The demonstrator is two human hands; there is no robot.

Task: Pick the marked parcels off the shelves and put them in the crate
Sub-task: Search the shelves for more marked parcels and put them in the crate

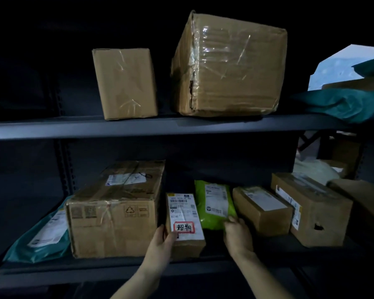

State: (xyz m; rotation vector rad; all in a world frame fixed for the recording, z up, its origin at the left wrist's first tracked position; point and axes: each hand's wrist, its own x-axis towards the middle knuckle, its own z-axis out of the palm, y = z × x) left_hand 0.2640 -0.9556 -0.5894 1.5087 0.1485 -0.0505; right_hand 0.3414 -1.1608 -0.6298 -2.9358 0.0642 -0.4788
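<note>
A small brown parcel [185, 221] lies on the lower shelf [117, 268], carrying a white shipping label and a red-bordered sticker with handwritten characters. My left hand [160, 244] grips its front left corner, thumb on top. My right hand [238, 234] holds the lower right edge of a green plastic mailer [214, 201] that lies just right of the marked parcel. No crate is in view.
A large carton [117, 210] and a teal mailer [43, 231] lie left of the parcel; two brown boxes [261, 210] [311, 208] lie to the right. The upper shelf [138, 128] bears two taped cartons [125, 83] [229, 65] and teal bags [343, 102].
</note>
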